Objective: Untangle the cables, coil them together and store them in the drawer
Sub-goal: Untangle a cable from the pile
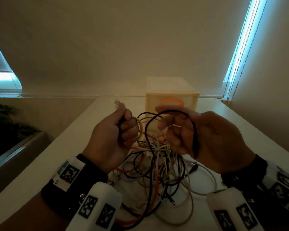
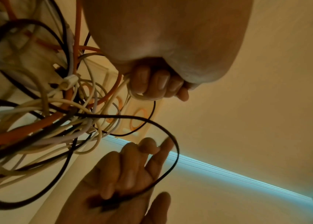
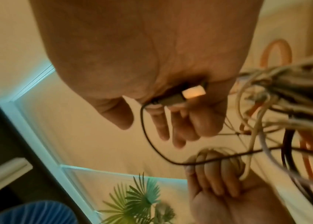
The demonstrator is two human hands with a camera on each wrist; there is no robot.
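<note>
My left hand (image 1: 113,135) is fisted on a cream cable (image 1: 139,129), my right hand (image 1: 205,135) pinches the black cable (image 1: 194,130); I'd pull slowly, watching the tangle (image 1: 157,164) at frame centre.

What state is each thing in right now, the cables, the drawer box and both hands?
Cable tangle: knotted, heaped on the table.
Black cable: looped over the right hand, plug in its palm.
Beige cable: gripped in the left hand, USB plug sticking out.
Drawer box: closed.
</note>
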